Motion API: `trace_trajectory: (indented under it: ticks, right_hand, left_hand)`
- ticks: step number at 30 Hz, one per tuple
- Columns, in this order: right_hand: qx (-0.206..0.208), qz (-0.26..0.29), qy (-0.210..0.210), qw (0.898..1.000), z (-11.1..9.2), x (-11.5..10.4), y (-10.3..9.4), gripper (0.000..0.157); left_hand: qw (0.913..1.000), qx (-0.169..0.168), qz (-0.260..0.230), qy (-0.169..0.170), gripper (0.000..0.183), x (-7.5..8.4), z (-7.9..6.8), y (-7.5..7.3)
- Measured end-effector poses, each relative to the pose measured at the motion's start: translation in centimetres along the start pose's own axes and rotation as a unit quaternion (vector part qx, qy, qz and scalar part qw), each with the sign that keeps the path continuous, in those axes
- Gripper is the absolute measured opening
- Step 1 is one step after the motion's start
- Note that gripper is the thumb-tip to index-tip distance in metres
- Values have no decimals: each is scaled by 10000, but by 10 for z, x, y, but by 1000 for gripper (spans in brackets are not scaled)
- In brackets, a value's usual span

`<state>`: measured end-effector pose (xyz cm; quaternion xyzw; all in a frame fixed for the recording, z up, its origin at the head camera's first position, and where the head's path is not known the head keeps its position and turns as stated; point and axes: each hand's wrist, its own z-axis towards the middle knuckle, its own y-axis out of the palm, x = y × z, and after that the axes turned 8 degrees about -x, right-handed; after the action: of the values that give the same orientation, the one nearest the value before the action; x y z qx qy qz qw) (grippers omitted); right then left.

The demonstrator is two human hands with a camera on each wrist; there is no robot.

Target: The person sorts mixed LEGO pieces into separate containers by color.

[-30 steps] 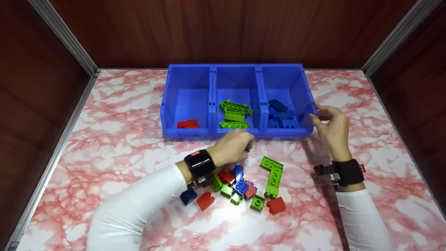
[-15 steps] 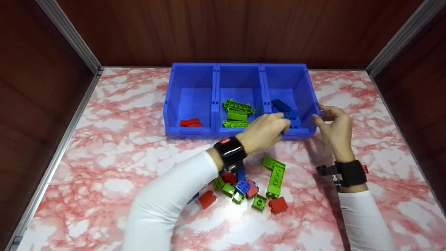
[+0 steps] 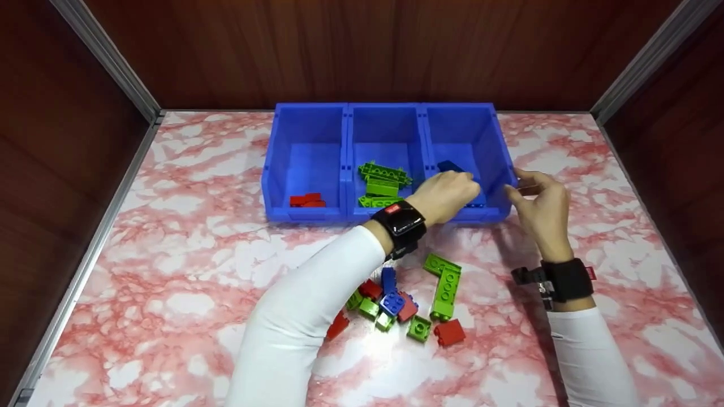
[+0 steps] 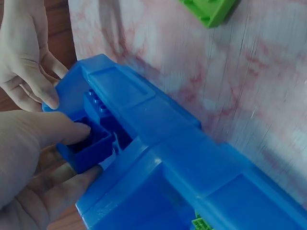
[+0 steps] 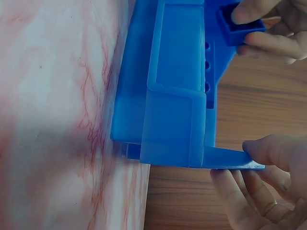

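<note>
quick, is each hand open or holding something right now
Left hand: closed, holding a blue block.
Right hand: closed, gripping the blue bin by its side wall.

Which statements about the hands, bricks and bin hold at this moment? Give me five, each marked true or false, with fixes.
1. The left hand pinches a blue brick. True.
2. The right hand holds a green brick. False: it grips the bin's side wall.
3. Red bricks lie in the left compartment. True.
4. The middle compartment holds red bricks. False: it holds green bricks.
5. Red, green and blue pieces lie on the table. True.
</note>
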<state>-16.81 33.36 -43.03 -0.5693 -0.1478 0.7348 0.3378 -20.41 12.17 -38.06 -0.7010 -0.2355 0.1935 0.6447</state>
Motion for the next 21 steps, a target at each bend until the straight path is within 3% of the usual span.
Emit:
trace_trajectory:
  ticks: [7,13,21]
  right_hand:
    - [4,2,-25,10000,0,1,-1,32]
    - [-28,-36,-55,10000,0,2,-1,32]
    - [-20,-74,-77,9999,1,2,-1,32]
  left_hand:
    - [9992,-249,301,8,28,4,9,3]
    - [9976,-177,656,-142,30,4,14,9]
    - [9980,-116,598,-154,27,3,13,9]
